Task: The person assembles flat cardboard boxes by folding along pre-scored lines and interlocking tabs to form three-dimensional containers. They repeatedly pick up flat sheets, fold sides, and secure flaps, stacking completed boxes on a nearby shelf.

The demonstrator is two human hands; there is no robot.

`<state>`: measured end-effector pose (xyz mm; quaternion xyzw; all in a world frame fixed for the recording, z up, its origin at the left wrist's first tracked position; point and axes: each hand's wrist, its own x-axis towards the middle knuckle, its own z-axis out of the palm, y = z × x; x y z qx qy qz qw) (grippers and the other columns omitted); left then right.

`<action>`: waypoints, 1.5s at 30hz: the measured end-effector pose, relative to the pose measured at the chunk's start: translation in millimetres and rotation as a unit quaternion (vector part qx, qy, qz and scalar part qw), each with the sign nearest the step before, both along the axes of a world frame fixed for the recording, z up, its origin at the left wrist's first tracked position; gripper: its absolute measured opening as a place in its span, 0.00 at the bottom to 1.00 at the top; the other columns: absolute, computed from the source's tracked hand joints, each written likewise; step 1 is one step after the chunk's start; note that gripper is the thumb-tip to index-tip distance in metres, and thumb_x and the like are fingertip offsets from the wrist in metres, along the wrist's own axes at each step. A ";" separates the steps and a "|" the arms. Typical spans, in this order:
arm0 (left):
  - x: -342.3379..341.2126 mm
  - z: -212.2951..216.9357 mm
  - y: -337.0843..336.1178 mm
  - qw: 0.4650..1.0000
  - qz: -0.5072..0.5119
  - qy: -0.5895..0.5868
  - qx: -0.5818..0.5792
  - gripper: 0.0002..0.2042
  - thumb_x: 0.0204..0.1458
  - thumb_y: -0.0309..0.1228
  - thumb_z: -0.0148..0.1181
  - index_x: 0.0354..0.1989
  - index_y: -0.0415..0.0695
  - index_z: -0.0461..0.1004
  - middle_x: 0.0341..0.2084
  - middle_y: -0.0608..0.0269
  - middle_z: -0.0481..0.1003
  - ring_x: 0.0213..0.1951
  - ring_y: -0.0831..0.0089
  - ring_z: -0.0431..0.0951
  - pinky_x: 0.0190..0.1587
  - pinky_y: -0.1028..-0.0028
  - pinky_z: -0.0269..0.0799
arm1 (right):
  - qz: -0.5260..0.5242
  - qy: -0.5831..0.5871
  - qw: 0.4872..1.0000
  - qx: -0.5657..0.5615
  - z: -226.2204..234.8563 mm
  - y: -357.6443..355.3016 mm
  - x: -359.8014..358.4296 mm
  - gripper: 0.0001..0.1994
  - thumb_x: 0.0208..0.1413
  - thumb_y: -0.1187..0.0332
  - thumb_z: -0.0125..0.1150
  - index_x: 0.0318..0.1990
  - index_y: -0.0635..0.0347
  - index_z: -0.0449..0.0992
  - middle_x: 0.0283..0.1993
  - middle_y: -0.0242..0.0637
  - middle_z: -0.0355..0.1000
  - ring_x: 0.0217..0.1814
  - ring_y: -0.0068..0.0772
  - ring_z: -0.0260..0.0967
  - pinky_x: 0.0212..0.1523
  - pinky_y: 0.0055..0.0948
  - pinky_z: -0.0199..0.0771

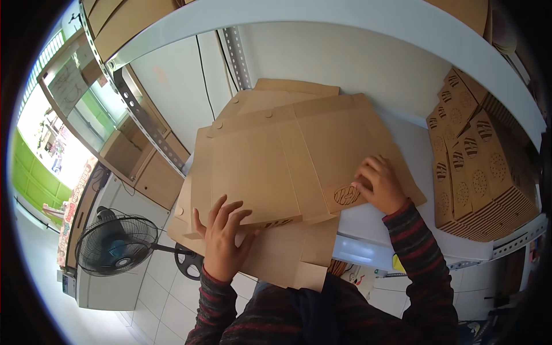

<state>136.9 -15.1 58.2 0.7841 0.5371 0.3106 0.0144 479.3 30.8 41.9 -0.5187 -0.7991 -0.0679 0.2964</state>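
In the head view, a big brown cardboard sheet (253, 155) lies flat on top of more cardboard (282, 264), which sits on a white shelf (414, 230). The part underneath pokes out past the shelf edge, toward the person's body.

The left hand (224, 241) is wide, with its fingers spread at the near left edge of the sheet. It looks like it is there to keep that side from sliding. The right hand (379, 183) is narrow, with fingers curled by a dark round picture (346, 195) near the other end. I cannot tell if it pinches the card. With a hand at each end, the sheet probably stays steady.

Brown boxes (480, 178) are packed tightly on the right, maybe to leave room for the hands. A black fan (118, 244) stands at left.
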 end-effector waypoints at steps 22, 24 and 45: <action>16.8 -15.3 14.7 0.997 -0.021 -0.038 0.064 0.04 0.43 0.28 0.67 0.26 0.52 0.78 0.46 0.70 0.75 0.62 0.60 0.65 0.66 0.43 0.28 | -0.066 -0.178 0.964 -0.186 -27.9 -5.1 14.9 0.37 0.60 0.41 0.45 0.71 0.53 0.51 0.74 0.50 0.44 0.75 0.59 0.37 0.71 0.62 0.33; 16.7 -17.7 14.1 0.997 -0.021 -0.045 0.057 0.04 0.43 0.28 0.67 0.26 0.52 0.77 0.46 0.70 0.75 0.62 0.60 0.66 0.66 0.43 0.29 | -0.102 -0.189 0.943 -0.253 -6.3 -13.1 29.6 0.40 0.56 0.39 0.50 0.70 0.53 0.53 0.73 0.50 0.45 0.76 0.58 0.37 0.71 0.63 0.32; 5.2 -1.0 -10.1 0.987 -0.087 -0.110 0.083 0.15 0.40 0.26 0.68 0.39 0.43 0.75 0.43 0.58 0.76 0.53 0.57 0.73 0.63 0.49 0.51 | -0.184 -0.038 0.975 -0.123 1.3 -10.6 112.4 0.27 0.51 0.58 0.66 0.55 0.64 0.68 0.50 0.49 0.70 0.52 0.50 0.70 0.49 0.41 0.71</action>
